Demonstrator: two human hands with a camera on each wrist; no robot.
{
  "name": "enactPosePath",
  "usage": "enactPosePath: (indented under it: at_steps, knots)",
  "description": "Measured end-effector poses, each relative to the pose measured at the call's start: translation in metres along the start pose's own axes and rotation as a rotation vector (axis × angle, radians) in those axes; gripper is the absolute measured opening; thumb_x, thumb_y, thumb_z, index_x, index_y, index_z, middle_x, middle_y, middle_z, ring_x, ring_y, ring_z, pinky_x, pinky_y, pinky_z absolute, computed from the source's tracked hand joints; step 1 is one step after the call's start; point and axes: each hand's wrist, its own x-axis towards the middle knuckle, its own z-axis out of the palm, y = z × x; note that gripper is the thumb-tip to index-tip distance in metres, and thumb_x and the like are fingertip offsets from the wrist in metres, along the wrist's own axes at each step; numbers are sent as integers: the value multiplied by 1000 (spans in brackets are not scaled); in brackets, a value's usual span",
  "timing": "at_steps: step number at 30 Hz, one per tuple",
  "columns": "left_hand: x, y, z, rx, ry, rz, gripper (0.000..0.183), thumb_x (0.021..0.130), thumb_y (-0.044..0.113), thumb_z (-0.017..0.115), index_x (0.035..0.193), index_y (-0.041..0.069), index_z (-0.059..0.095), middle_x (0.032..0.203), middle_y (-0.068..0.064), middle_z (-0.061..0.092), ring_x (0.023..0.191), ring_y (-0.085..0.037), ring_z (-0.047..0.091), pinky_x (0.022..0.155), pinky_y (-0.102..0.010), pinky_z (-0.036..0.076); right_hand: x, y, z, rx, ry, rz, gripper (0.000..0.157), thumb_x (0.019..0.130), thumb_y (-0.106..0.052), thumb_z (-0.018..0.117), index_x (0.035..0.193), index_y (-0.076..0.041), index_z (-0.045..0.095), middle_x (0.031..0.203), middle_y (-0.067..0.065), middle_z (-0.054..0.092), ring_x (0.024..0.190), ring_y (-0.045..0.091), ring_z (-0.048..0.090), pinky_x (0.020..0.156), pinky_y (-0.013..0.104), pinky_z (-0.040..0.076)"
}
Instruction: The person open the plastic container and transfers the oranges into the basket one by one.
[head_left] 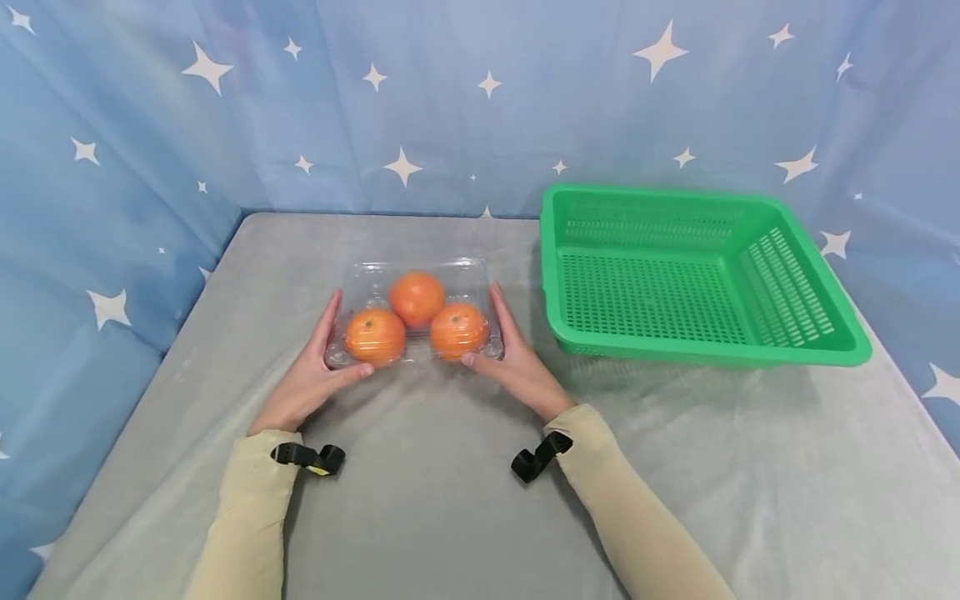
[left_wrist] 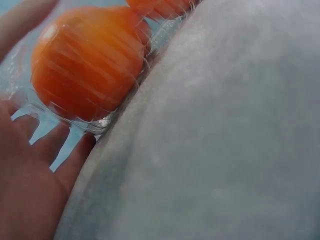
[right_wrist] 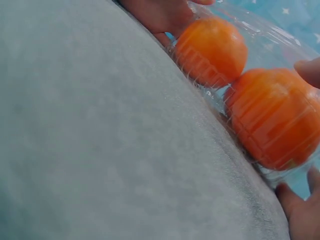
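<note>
A clear plastic fruit box (head_left: 367, 287) sits on the grey cloth, left of the middle in the head view. Inside it lie three oranges: one at the back (head_left: 417, 298), one at front left (head_left: 375, 337) and one at front right (head_left: 459, 330). My left hand (head_left: 313, 372) holds the box's left end, fingers along the side and thumb over the front corner. The right end is held the same way by my right hand (head_left: 517, 363). Both wrist views show ridged plastic over the oranges, with spread fingertips (left_wrist: 82, 145) at the box's lower side.
To the right stands a green plastic basket (head_left: 708, 352) with perforated walls and floor. Grey cloth (head_left: 435, 517) covers the table. A blue curtain with white stars (head_left: 450, 100) hangs behind and at both sides.
</note>
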Motion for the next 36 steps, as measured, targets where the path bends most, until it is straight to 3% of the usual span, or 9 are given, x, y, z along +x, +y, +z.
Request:
enactPosePath:
  at_steps: [4, 15, 23, 36]
  knots:
    - [-3, 9, 0, -1, -21, 3, 103, 72, 18, 74, 138, 47, 1, 147, 14, 2, 134, -17, 3, 101, -59, 7, 2, -2, 0, -11, -2, -11, 95, 78, -23, 67, 143, -32, -1, 148, -14, 1, 131, -1, 0, 106, 41, 8]
    - [-6, 10, -5, -65, -96, 47, 91, 81, 15, 62, 140, 41, -3, 147, 17, -8, 134, -13, -4, 100, -60, 5, 0, -1, 1, 35, -2, -15, 88, 82, -18, 61, 144, -27, 0, 149, -11, 2, 132, 0, 1, 106, 37, 8]
    - [-4, 11, -1, 10, -111, 69, 91, 83, 19, 61, 139, 41, -7, 147, 15, -10, 134, -13, -4, 101, -58, 2, 1, 0, -3, 33, 20, -43, 87, 82, -13, 61, 145, -21, 1, 149, -6, 3, 133, 4, 2, 106, 38, 9]
    - [-4, 11, -1, -5, -87, 68, 89, 84, 18, 60, 140, 41, -5, 147, 14, -8, 134, -17, -1, 100, -61, 3, 4, -1, 0, 32, 44, -45, 90, 79, -17, 66, 145, -19, 5, 149, -6, 5, 133, 5, 3, 106, 36, 12]
